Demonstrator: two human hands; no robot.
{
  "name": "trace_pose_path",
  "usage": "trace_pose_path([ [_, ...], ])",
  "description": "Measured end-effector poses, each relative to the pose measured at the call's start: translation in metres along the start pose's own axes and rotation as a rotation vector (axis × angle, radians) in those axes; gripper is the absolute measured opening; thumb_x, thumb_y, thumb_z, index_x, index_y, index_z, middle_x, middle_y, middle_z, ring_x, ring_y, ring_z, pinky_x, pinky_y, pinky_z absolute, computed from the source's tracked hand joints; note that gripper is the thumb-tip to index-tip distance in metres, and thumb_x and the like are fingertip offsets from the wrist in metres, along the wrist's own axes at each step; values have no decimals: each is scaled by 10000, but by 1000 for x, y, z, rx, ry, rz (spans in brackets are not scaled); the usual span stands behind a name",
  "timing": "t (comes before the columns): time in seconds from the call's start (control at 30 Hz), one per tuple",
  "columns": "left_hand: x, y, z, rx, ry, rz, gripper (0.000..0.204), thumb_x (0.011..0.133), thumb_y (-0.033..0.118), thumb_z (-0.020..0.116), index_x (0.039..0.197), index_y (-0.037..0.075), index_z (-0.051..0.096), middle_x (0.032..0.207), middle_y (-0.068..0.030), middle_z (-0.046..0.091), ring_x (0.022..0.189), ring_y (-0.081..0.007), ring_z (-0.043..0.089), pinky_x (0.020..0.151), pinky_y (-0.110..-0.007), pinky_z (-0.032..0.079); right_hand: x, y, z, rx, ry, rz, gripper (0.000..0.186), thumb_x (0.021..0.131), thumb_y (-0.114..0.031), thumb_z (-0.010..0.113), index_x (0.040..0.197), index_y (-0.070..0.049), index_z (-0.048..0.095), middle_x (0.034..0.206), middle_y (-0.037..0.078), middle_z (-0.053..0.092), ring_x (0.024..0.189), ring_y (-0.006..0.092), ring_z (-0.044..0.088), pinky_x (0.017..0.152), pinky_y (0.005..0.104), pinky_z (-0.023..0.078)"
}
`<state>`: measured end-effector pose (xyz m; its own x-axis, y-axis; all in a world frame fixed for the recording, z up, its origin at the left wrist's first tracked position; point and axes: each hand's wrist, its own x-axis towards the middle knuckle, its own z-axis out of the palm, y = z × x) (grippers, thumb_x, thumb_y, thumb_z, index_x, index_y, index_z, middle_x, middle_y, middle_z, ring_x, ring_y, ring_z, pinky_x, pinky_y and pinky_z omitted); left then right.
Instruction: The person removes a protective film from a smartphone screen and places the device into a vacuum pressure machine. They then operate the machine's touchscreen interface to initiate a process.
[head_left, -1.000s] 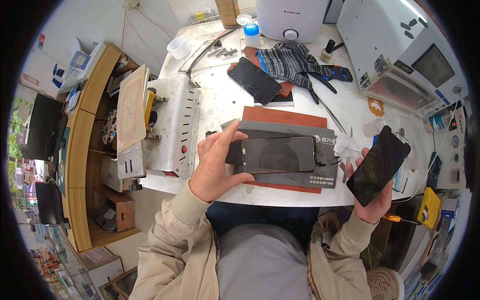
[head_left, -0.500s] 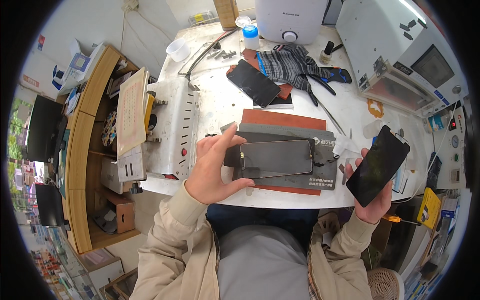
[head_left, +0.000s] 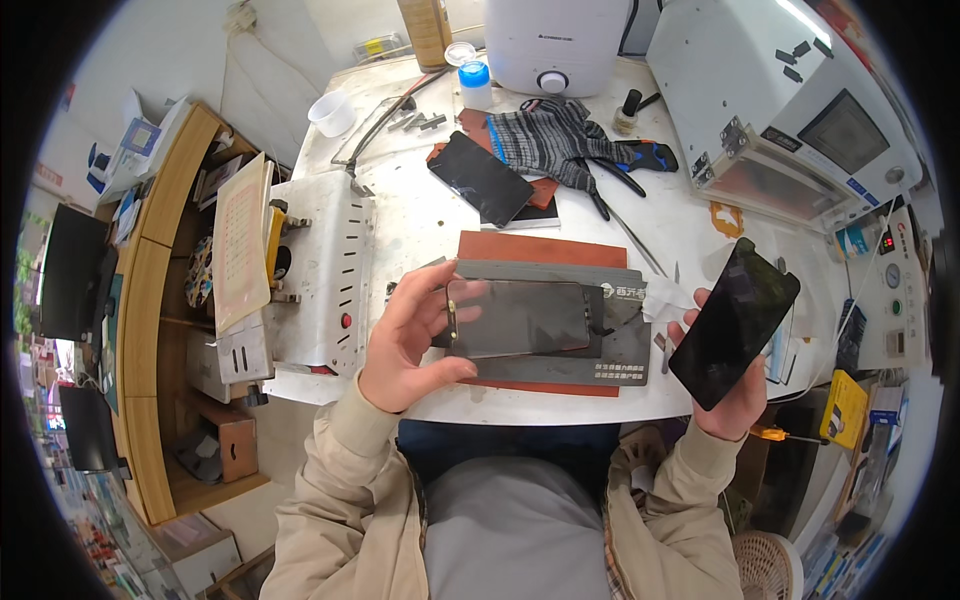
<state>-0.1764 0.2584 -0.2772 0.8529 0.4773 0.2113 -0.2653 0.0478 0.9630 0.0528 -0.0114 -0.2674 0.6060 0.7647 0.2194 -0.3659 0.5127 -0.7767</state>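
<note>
My left hand (head_left: 400,345) grips the left end of a see-through phone glass panel (head_left: 520,318) with a thin dark rim, thumb and fingers on its edges. Some of my fingers show through the glass, which is above a grey mat (head_left: 622,345) with pale printing. A darker pad lies under it on the mat. On the right, my right hand (head_left: 745,398) holds a black phone screen (head_left: 735,325) tilted, from below and along its sides. Its thumb lies along the right edge and fingertips show at the left one.
A reddish-brown sheet (head_left: 540,245) lies beneath the mat. Beyond are another black phone screen (head_left: 480,178), a striped glove (head_left: 545,145), pliers (head_left: 645,156) and a blue-capped bottle (head_left: 475,85). A metal machine (head_left: 320,275) stands left; a white boxy machine (head_left: 790,120) stands right.
My left hand has closed on the glass panel and lifted it; the panel has shifted left over the mat. The right hand still holds the black screen. The whole view has shifted slightly.
</note>
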Motion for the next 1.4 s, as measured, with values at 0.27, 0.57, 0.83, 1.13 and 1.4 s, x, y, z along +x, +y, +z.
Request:
trace_pose_path([
  [0.27,4,5,-7,-1,-14,-126,955,703,125,881,1476,-24,340,1438,-157,449,1312,-300,502,1012,-371,488,4,0,9,-16,134,21,855,910,-454,631,1483,73,278,1454,294,413,1241,338,557,1093,501,415],
  [0.57,11,14,0,-101,17,-192,989,688,136,882,1493,2,323,1458,-199,430,1252,-326,563,950,-366,546,13,-1,8,-52,38,40,824,930,-436,605,1514,23,248,1480,278,388,1277,346,519,1119,528,367],
  [0.83,17,14,-9,-218,-21,-155,942,698,58,860,1481,11,337,1470,-175,407,1285,-353,529,998,-422,522,52,-16,40,-480,-110,22,897,765,-312,848,1445,52,391,1375,214,542,1234,265,554,1077,386,391],
  [1.13,15,10,-16,-297,-57,-154,947,701,97,887,1468,-7,341,1488,-174,386,1302,-341,505,1012,-419,525,103,8,87,-1229,-600,-343,672,642,-173,861,1251,-31,614,1293,163,581,1082,334,585,931,422,473],
  [1.4,9,3,-22,-406,-81,-205,940,689,10,868,1467,53,343,1510,-165,342,1316,-315,468,968,-432,570,106,31,92,-1343,-685,-345,623,607,-180,840,1198,-96,662,1290,134,580,1026,318,580,880,434,471],
])
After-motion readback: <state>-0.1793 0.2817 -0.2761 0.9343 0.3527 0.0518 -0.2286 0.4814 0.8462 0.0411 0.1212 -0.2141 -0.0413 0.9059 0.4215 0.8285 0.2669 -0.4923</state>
